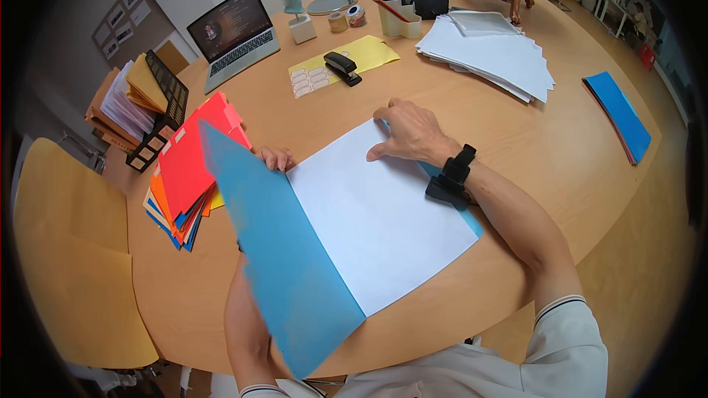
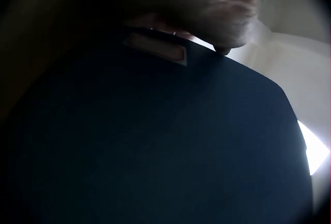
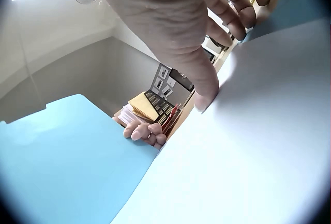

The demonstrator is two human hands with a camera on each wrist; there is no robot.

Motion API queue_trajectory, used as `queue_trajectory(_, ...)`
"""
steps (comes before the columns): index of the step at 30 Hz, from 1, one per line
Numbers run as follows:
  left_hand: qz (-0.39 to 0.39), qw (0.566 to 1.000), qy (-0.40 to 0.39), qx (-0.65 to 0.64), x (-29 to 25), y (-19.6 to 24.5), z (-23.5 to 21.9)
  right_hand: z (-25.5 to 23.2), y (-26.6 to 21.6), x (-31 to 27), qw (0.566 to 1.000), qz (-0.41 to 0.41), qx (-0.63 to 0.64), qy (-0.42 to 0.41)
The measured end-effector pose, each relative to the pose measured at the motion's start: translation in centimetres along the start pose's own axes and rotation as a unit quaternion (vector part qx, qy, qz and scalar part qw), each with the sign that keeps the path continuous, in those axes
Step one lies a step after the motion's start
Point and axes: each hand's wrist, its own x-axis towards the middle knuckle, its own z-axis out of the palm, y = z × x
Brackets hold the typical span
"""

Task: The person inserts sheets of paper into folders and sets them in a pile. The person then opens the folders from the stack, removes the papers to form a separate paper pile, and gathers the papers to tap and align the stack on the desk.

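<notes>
A light blue folder (image 1: 276, 250) lies unfolded before me, its left cover tilted up from the desk. White paper (image 1: 383, 228) rests inside against the right cover. My left hand (image 1: 274, 158) is mostly hidden behind the raised cover; in the right wrist view its curled fingers (image 3: 147, 132) hold the cover near the fold at the top. A small label (image 2: 158, 47) shows on the cover's dark outer side in the left wrist view. My right hand (image 1: 413, 129) rests at the paper's top right corner, thumb on the sheet and the other fingers spread over the top edge.
Coloured folders (image 1: 192, 162) are stacked at left beside a black file holder (image 1: 166, 96). Farther back stand a laptop (image 1: 232, 37), a stapler (image 1: 343, 68) on yellow sheets (image 1: 376, 51), and a pen holder (image 1: 398, 21). White papers (image 1: 483, 55) and blue folders (image 1: 619, 114) lie to the right.
</notes>
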Motion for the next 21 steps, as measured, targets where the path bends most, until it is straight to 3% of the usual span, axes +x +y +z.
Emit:
queue_trajectory(4, 0.002, 0.999, -0.033, 0.0, -0.5, -0.1, -1.6, 0.1, 0.1, -0.1, 1.0, -0.01, 0.01, 0.011)
queue_trajectory(7, -0.022, 1.0, 0.002, -0.011, -0.4, 0.5, -0.6, -0.2, 0.1, -0.1, 1.0, -0.009, 0.014, -0.001)
queue_trajectory(9, 0.032, 0.998, -0.048, 0.013, -0.4, -0.2, -1.7, -0.4, 0.0, -0.1, 0.999, -0.006, 0.025, -0.024)
queue_trajectory(15, 0.05, 0.995, -0.086, 0.006, -0.6, -1.0, -3.3, -0.2, -0.2, -0.1, 1.0, 0.028, -0.006, 0.002)
queue_trajectory(21, 0.051, 0.992, -0.112, -0.007, -0.5, -1.7, -4.6, -0.1, 0.0, -0.2, 1.0, 0.001, -0.001, 0.007)
